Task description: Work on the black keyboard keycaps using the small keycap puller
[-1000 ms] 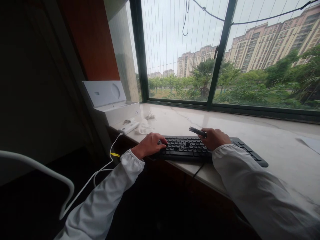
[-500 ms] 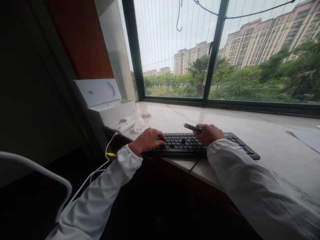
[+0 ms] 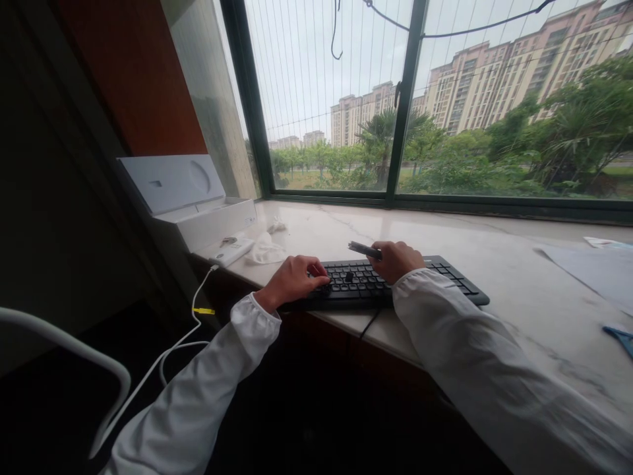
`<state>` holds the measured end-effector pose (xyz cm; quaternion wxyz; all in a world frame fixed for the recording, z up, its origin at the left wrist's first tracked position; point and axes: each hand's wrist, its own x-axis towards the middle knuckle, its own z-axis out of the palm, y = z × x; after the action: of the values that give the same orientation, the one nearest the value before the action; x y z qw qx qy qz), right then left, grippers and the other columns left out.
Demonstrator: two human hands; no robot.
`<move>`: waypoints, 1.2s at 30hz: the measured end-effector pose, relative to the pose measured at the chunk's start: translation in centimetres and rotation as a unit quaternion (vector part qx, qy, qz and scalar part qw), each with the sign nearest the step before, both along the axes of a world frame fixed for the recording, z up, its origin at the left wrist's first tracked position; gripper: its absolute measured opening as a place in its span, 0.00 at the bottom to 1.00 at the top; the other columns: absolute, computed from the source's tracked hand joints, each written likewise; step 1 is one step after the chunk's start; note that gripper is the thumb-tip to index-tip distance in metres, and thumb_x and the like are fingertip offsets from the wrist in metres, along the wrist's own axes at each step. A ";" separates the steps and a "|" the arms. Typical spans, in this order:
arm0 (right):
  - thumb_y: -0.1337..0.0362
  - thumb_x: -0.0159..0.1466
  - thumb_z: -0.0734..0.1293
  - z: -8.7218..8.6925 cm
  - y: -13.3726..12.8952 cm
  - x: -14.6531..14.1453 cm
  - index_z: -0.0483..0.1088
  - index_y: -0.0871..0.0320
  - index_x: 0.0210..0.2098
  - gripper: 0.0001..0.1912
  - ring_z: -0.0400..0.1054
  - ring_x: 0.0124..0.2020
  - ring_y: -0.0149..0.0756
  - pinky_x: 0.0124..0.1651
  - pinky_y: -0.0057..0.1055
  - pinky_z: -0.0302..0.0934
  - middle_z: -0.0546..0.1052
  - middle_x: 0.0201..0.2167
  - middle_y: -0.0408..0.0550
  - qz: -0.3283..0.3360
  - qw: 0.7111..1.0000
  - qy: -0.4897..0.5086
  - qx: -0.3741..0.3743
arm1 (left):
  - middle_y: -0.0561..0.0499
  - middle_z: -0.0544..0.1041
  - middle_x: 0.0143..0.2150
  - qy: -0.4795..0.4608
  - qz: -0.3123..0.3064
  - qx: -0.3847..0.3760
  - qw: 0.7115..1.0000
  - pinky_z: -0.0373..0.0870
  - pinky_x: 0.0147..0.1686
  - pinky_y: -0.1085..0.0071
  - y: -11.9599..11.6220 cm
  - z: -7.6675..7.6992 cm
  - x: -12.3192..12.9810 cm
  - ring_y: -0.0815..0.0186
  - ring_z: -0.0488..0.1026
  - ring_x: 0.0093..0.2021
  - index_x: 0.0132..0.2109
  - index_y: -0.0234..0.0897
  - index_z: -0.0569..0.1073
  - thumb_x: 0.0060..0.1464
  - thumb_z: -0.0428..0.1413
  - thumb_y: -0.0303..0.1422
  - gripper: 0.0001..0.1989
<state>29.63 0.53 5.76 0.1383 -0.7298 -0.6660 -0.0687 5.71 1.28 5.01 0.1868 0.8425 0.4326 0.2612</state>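
A black keyboard (image 3: pixel 366 300) lies along the front edge of the pale marble sill. Many of its keys look light and bare, and a small black keycap (image 3: pixel 349 277) stands out among them. My left hand (image 3: pixel 294 280) rests over the keyboard's left part, thumb and forefinger pinched together low at the keys. Whatever is between those fingertips is too small to make out. My right hand (image 3: pixel 398 262) is wrapped round a slim dark tool (image 3: pixel 364 249) above the keyboard's far right-middle part. The tool's end points left and looks split; its kind is unclear.
An open white box (image 3: pixel 212 221) stands on the left, with a white power bank or charger (image 3: pixel 232 251) before it and a white cable (image 3: pixel 198 297) hanging down. Crumpled clear plastic (image 3: pixel 267 249) lies beside these. Paper (image 3: pixel 593 267) and a blue object (image 3: pixel 620 338) are at right.
The view has turned slightly right. My left hand has moved right along the keyboard and its thumb and forefinger have come closer together. My right hand still holds the tool.
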 end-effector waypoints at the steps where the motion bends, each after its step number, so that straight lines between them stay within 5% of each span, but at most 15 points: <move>1: 0.53 0.62 0.57 0.0 0.0 0.0 0.74 0.49 0.44 0.18 0.70 0.38 0.44 0.37 0.34 0.59 0.76 0.38 0.53 -0.001 1.000 0.000 0.000 | 0.51 0.78 0.35 0.000 0.002 -0.037 0.999 0.68 0.23 0.76 0.0 0.0 0.0 0.72 0.72 0.23 0.38 0.36 0.75 0.50 0.57 0.41 0.13; 4: 0.53 0.62 0.57 0.0 0.0 0.0 0.74 0.49 0.44 0.18 0.70 0.37 0.44 0.37 0.34 0.59 0.76 0.38 0.53 -0.001 1.000 0.000 0.000 | 0.50 0.79 0.36 0.003 -0.011 -0.090 0.996 0.67 0.21 0.76 0.0 0.0 -0.1 0.72 0.70 0.21 0.39 0.36 0.76 0.50 0.56 0.43 0.16; 9: 0.53 0.61 0.57 -0.2 0.2 0.0 0.74 0.49 0.41 0.18 0.70 0.36 0.44 0.35 0.34 0.59 0.76 0.36 0.53 0.001 1.000 -0.005 0.003 | 0.51 0.79 0.32 0.036 -0.001 -0.032 0.999 0.69 0.33 0.75 0.3 0.0 -0.1 0.66 0.75 0.33 0.34 0.38 0.78 0.46 0.59 0.43 0.13; 16: 0.53 0.61 0.57 -0.3 0.2 0.1 0.74 0.49 0.42 0.18 0.70 0.36 0.45 0.35 0.35 0.59 0.76 0.36 0.53 0.002 1.000 -0.005 0.008 | 0.50 0.78 0.27 0.089 0.012 -0.038 0.995 0.67 0.29 0.75 0.7 0.5 0.1 0.66 0.74 0.29 0.32 0.36 0.79 0.46 0.57 0.44 0.15; 24: 0.53 0.62 0.57 0.0 0.0 0.0 0.74 0.49 0.43 0.18 0.70 0.37 0.44 0.37 0.34 0.59 0.76 0.38 0.53 -0.001 1.000 0.003 0.000 | 0.52 0.80 0.32 0.091 -0.077 -0.020 0.993 0.68 0.36 0.75 0.8 1.5 0.4 0.67 0.75 0.33 0.35 0.39 0.80 0.46 0.58 0.36 0.10; 36: 0.53 0.62 0.56 -0.2 0.1 0.1 0.74 0.49 0.41 0.18 0.70 0.36 0.45 0.35 0.35 0.59 0.76 0.36 0.53 0.008 1.000 -0.001 0.009 | 0.49 0.80 0.30 0.112 -0.024 -0.091 0.989 0.66 0.35 0.73 1.9 1.3 0.3 0.64 0.74 0.33 0.35 0.37 0.81 0.44 0.59 0.43 0.16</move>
<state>29.71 0.58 5.58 0.1445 -0.7228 -0.6717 -0.0745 5.98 3.16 6.27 0.2195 0.8558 0.4527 0.1204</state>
